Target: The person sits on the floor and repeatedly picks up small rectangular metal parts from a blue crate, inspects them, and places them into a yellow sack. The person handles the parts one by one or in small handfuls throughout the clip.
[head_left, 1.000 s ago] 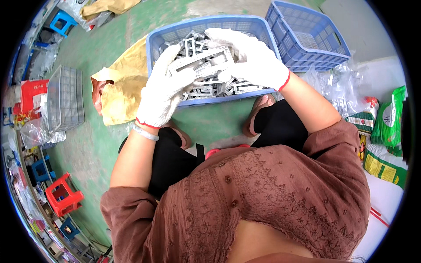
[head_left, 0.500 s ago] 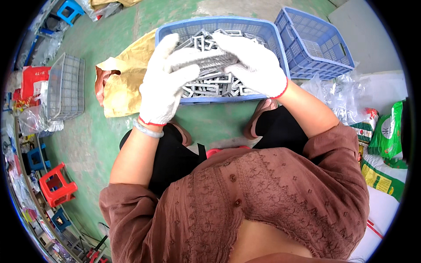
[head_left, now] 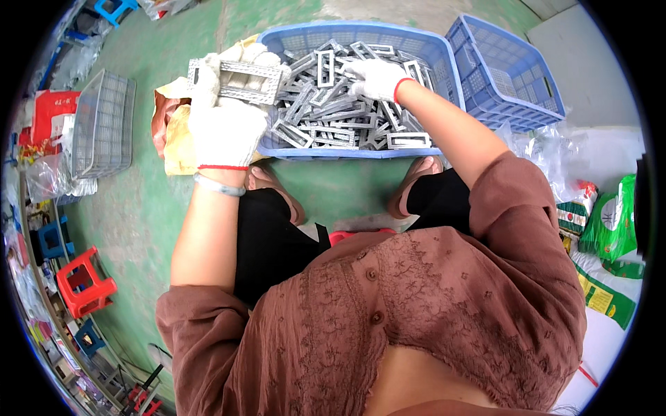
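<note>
Person at a blue basket [head_left: 354, 154] of loose frames [head_left: 333, 132]. Left of the basket, the gloved left hand [head_left: 229, 132] has its grip closed around a grey frame [head_left: 248, 95]. Inside the basket, the gloved right hand [head_left: 378, 80] reaches onto the pile; I cannot tell whether its grip holds anything. A blue crate [head_left: 517, 104] stands just right of the basket.

Left hand [head_left: 225, 128] and right hand [head_left: 380, 80] both had white knit gloves [head_left: 229, 142] on, with red trim [head_left: 223, 167] at the cuffs, plus a pale bangle [head_left: 220, 186] on the left wrist. The brown blouse [head_left: 326, 312] had round buttons [head_left: 372, 275], tonal embroidery and loose, bunched-up sleeves [head_left: 198, 315]. Pants [head_left: 274, 239] were plain black, sandals [head_left: 291, 204] kinda brownish.
</note>
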### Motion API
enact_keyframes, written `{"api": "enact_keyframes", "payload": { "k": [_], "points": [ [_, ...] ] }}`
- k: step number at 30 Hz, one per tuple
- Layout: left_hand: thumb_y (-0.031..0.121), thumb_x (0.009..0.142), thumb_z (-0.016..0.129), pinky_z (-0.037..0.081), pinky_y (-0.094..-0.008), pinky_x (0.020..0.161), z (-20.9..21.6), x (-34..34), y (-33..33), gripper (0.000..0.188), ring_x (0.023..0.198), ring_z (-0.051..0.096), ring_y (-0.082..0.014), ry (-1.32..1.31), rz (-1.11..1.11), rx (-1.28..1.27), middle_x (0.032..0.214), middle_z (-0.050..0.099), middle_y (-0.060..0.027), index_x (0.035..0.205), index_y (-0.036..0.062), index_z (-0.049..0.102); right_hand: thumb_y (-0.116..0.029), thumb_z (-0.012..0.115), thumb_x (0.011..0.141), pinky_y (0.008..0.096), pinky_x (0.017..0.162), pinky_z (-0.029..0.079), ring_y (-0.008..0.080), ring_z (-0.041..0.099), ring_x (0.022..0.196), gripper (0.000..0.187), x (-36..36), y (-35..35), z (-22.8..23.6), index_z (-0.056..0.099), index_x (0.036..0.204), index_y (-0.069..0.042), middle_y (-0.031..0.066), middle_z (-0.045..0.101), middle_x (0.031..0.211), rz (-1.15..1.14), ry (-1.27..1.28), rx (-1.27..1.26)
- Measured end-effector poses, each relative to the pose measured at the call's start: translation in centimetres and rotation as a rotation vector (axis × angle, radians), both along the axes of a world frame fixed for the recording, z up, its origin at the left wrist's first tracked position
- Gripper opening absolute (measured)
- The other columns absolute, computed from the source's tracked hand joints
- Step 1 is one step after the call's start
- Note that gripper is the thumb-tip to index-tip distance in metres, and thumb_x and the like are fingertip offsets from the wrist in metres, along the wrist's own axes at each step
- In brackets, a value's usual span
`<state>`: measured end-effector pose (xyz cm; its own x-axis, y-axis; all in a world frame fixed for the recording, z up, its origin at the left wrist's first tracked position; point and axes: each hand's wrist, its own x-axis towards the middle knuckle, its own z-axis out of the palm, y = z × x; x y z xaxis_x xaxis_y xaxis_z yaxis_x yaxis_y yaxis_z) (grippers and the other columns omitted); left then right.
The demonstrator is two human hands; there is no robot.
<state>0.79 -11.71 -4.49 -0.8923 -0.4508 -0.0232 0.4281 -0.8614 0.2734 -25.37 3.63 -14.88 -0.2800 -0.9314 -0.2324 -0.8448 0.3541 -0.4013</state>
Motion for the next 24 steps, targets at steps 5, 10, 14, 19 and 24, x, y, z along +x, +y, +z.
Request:
{"api": "enact_keyframes", "payload": {
  "k": [5, 10, 14, 19, 24],
  "points": [
    [0.036, 0.099, 0.058, 0.051, -0.0524, 0.092, 0.5, 1.9, -1.0, 0.039, 0.107, 0.059, -0.0389, 0.066, -0.147, 0.081, 0.126, 0.06, -0.0229, 0.127, 0.0089, 0.058, -0.012, 0.055, 0.08, 0.0481, 0.085, 0.053, 0.0377, 0.065, 0.108, 0.044, 3.7, -2.5, -3.4, 0.06, 0.123, -0.014, 0.0176, 0.068, 0.116, 0.089, 0.175, 0.101],
    [0.033, 0.1, 0.057, 0.049, -0.0553, 0.098, 1.8, 1.2, 0.2, 0.041, 0.107, 0.06, -0.0394, -0.109, 0.055, 0.007, 0.118, 0.062, -0.0217, 0.126, 0.0025, 0.057, -0.011, 0.057, 0.083, 0.0482, 0.082, 0.055, 0.0351, 0.068, 0.104, 0.029, 8.4, -4.8, -5.2, 0.062, 0.112, -0.009, 0.0166, 0.069, 0.11, 0.013, 0.21, 0.123],
    [0.032, 0.1, 0.056, 0.047, -0.0585, 0.1, 1.7, 0.7, -0.6, 0.04, 0.108, 0.06, -0.0393, -0.054, -0.083, 0.086, 0.11, 0.063, -0.0202, 0.122, -0.0003, 0.058, -0.013, 0.055, 0.087, 0.0467, 0.081, 0.056, 0.0345, 0.069, 0.1, 0.02, 7.7, -5.7, -6.2, 0.068, 0.102, -0.008, 0.0176, 0.07, 0.106, 0.117, 0.285, 0.114],
    [0.031, 0.099, 0.057, 0.047, -0.0574, 0.098, -0.1, 0.7, -1.0, 0.035, 0.103, 0.06, -0.0372, -0.145, -0.007, -0.006, 0.11, 0.062, -0.0189, 0.116, 0.0, 0.058, -0.011, 0.053, 0.087, 0.048, 0.077, 0.056, 0.0357, 0.07, 0.096, 0.022, 8.1, -5.4, -5.1, 0.068, 0.102, -0.01, 0.0169, 0.071, 0.103, 0.098, 0.296, 0.167],
    [0.027, 0.098, 0.058, 0.048, -0.0568, 0.098, -1.3, 0.5, -1.3, 0.033, 0.1, 0.061, -0.0372, -0.172, 0.026, -0.05, 0.107, 0.062, -0.0188, 0.117, 0.0004, 0.057, -0.005, 0.055, 0.081, 0.0496, 0.079, 0.054, 0.0372, 0.069, 0.095, 0.032, 5.0, -2.4, -2.2, 0.065, 0.11, -0.015, 0.0155, 0.07, 0.102, 0.013, 0.261, -0.043]
  ]
}}
